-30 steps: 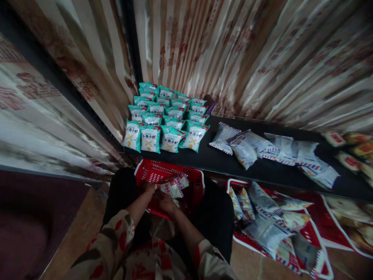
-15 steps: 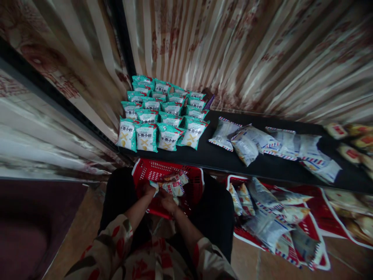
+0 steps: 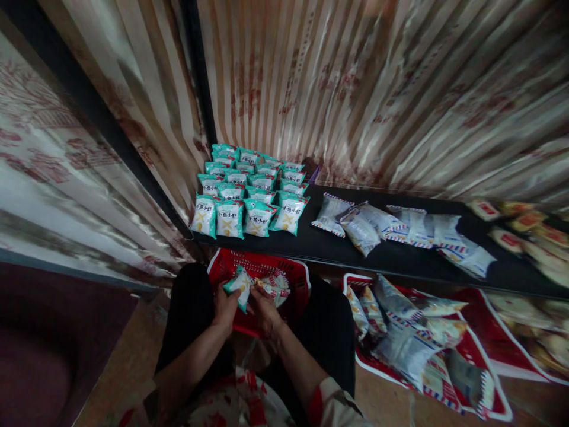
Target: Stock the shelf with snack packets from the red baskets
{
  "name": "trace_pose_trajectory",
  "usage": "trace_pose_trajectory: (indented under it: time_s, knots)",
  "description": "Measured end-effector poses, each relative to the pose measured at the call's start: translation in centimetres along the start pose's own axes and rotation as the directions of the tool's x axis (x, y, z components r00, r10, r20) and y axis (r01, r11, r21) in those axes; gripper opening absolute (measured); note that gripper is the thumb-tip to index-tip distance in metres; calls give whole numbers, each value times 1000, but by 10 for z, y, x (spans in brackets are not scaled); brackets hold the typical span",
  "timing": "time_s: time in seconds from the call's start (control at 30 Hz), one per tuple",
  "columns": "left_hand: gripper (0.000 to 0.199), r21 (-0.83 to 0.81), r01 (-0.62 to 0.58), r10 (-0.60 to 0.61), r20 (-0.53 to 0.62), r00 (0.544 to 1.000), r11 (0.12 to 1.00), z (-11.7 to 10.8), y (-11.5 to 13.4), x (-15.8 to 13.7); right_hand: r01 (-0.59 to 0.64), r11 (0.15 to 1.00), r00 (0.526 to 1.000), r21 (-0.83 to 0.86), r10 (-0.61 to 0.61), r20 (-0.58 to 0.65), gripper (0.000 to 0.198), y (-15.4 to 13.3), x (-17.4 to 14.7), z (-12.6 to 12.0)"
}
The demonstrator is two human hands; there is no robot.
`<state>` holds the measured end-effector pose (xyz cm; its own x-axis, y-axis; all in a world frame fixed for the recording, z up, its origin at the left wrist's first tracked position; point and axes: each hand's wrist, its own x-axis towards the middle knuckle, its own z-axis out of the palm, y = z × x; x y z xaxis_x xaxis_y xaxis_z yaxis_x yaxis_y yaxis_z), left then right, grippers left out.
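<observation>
My left hand (image 3: 226, 305) is closed around a small teal and white snack bag (image 3: 241, 288), which is tilted over the red basket (image 3: 303, 279) between my knees. Close to that bag's right edge is my right hand (image 3: 265, 309), its fingers curled together; what they grip is partly hidden. Beyond its fingers, red and white snack packets (image 3: 278, 287) lie inside the basket. On the black shelf (image 3: 293, 248) just ahead, several teal and white snack bags (image 3: 230, 218) stand upright in rows, packed toward the left corner.
Clear-backed snack bags with striped edges (image 3: 362, 234) lie along the shelf to the right. Below them, a second red basket (image 3: 360, 357) holds more bags, with another basket (image 3: 511, 350) beside it. A black post (image 3: 202, 89) and curtains (image 3: 284, 71) bound the shelf.
The teal bag has come up into plainer sight in my left hand, turned with its front showing. My right hand stays near the red and white packets. The view has shifted slightly.
</observation>
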<state>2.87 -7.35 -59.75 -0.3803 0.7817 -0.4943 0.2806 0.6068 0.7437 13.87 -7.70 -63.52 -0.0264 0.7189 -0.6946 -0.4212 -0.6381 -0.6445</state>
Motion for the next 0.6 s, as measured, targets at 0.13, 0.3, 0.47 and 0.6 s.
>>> trace_pose_trajectory:
  time_s: [0.13, 0.3, 0.47, 0.6]
  knots:
    - [46, -341, -40, 61, 52, 997, 939, -18, 5, -30, -2, 994, 1000, 113, 0, 19, 39, -27, -25, 9]
    - [66, -460, 18, 78, 189, 979, 888, -30, 16, -44, 59, 994, 991, 88, -69, 111, 41, -52, -57, 6]
    - [61, -476, -12, 158, 268, 950, 879, -25, 36, -53, 162, 982, 975, 95, -174, 139, 61, -70, -80, -6]
    - [54, -413, -89, 228, 300, 926, 906, -9, 56, -56, 315, 948, 945, 48, -318, 72, 68, -89, -88, -16]
